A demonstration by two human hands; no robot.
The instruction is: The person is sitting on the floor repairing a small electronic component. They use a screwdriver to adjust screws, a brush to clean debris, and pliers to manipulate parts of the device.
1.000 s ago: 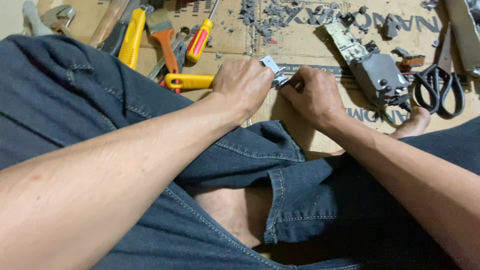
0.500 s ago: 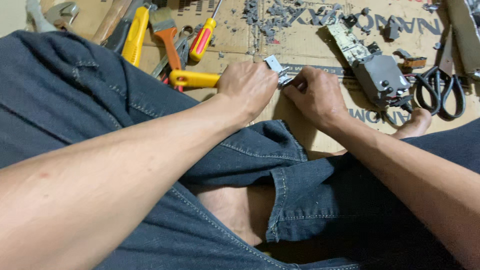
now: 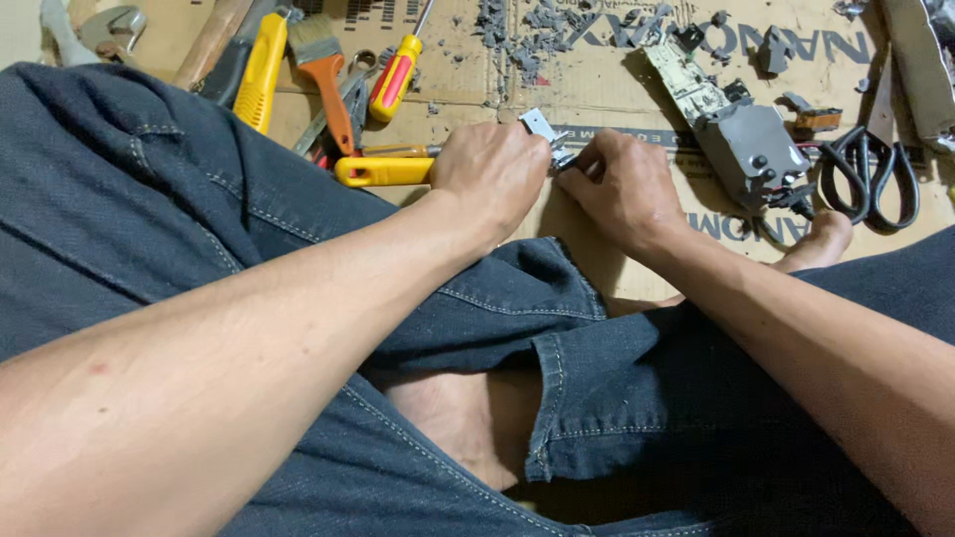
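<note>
Left hand [image 3: 489,174] fisted on yellow-handled tool [image 3: 383,171]; right hand [image 3: 619,189] pinching small metal part [image 3: 545,131], knuckles up.

A makeshift floor workshop: flattened cardboard [image 3: 597,75] strewn with screwdrivers [image 3: 396,80], scissors [image 3: 875,169], debris [image 3: 527,30].

yellow-handled pliers [image 3: 383,171], orange brush [image 3: 323,65], black scissors [image 3: 875,174].
</note>
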